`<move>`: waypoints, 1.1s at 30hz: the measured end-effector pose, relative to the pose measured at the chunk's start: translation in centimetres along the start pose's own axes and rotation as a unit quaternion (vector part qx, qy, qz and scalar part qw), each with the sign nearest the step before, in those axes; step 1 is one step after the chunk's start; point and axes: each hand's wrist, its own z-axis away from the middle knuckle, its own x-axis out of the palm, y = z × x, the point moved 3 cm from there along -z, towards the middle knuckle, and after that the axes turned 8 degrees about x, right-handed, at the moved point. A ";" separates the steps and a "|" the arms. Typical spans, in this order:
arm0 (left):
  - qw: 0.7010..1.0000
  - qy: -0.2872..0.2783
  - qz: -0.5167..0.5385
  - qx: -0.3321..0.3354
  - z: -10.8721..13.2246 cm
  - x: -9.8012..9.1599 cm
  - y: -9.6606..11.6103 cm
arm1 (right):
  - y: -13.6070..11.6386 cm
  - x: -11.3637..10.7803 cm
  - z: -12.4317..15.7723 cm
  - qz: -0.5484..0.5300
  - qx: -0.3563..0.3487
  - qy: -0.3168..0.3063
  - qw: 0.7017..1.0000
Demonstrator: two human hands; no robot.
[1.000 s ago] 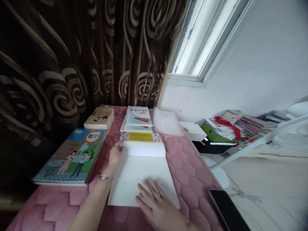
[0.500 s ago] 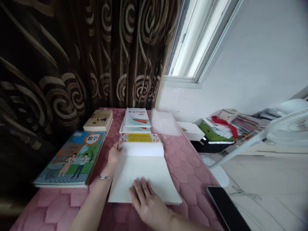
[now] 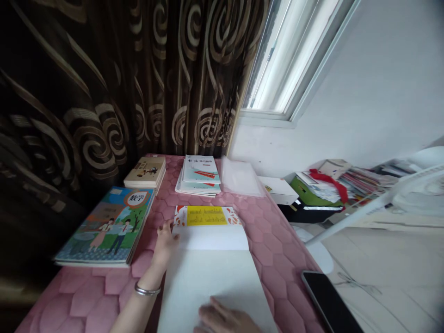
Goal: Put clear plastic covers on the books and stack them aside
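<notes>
An open book (image 3: 211, 277) lies lengthwise before me, its pale blank page nearest. Beyond that page are a white band and a strip printed in yellow, red and white (image 3: 208, 216). At the book's left edge is my left hand (image 3: 165, 245), wearing a silver bangle (image 3: 147, 290); its fingers are curled and closed on the edge. My right hand (image 3: 227, 317) rests on the near part of the page with fingers stretched out, slightly blurred and partly cut off by the frame's bottom. The book's near edge is out of view.
Left of the book lie a colourful textbook stack (image 3: 107, 231) and smaller brown-covered books (image 3: 145, 171). Behind it are white-and-teal booklets (image 3: 200, 173) and clear plastic sheets (image 3: 241, 178). A phone (image 3: 329, 300) lies on the right edge of the pink tablecloth (image 3: 90, 291).
The open book has slid towards me, away from the booklets, and its near end has left the frame. Both hands have moved nearer with it.
</notes>
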 end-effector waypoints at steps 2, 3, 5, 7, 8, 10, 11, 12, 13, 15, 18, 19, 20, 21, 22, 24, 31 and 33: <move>1.000 0.006 0.001 0.003 0.0 0.1 0.0 | 2.8 -2.1 -3.1 -0.066 0.016 -0.081 0.994; 1.000 0.011 0.001 0.004 0.0 0.2 -0.1 | 4.6 -3.0 -4.9 -0.081 0.067 -0.107 0.989; 1.000 0.016 -0.005 0.005 0.0 0.2 -0.1 | 8.3 -3.8 -8.0 -0.089 0.178 -0.159 0.967; 1.000 0.015 -0.019 0.006 -0.1 0.2 0.0 | 11.1 -2.9 -9.7 -0.097 0.267 -0.215 0.934; 1.000 0.011 -0.029 0.007 -0.1 0.1 0.1 | 11.9 -2.1 -9.9 -0.104 0.288 -0.243 0.921; 0.999 -0.002 -0.049 0.005 0.1 0.0 0.5 | 12.6 -0.2 -9.6 -0.116 0.306 -0.283 0.902; 0.998 -0.006 -0.066 0.001 0.4 0.0 0.8 | 12.7 0.5 -9.3 -0.119 0.306 -0.293 0.898; 0.996 -0.007 -0.093 -0.002 0.7 0.0 1.2 | 12.6 1.1 -9.0 -0.119 0.306 -0.298 0.896; 0.992 -0.002 -0.129 0.001 1.1 0.0 1.6 | 12.5 1.4 -8.7 -0.119 0.306 -0.300 0.896; 0.976 0.012 -0.213 0.045 1.8 0.0 2.6 | 12.3 1.7 -8.3 -0.121 0.306 -0.299 0.896; 0.946 -0.021 -0.284 0.152 2.6 0.6 3.7 | 12.2 1.5 -8.2 -0.125 0.304 -0.303 0.895; 0.942 -0.046 -0.286 0.171 2.7 0.8 3.7 | 12.3 1.3 -8.3 -0.123 0.304 -0.304 0.894; 0.939 -0.070 -0.284 0.179 2.8 0.9 3.7 | 12.3 1.2 -8.5 -0.118 0.305 -0.304 0.895; 0.939 -0.089 -0.280 0.178 2.8 1.0 3.5 | 12.2 1.1 -8.8 -0.111 0.307 -0.300 0.896; 0.939 -0.104 -0.275 0.177 2.9 0.9 3.3 | 12.2 1.0 -9.2 -0.102 0.310 -0.291 0.899; 0.939 -0.117 -0.266 0.183 2.9 0.8 3.0 | 12.0 1.0 -10.7 -0.074 0.328 -0.263 0.905; 0.947 -0.100 -0.245 0.183 3.1 0.9 2.8 | 11.4 4.3 -19.2 -0.063 0.389 -0.207 0.895; 0.948 -0.105 -0.240 0.181 3.1 0.9 2.9 | 11.7 5.8 -21.2 -0.072 0.399 -0.219 0.888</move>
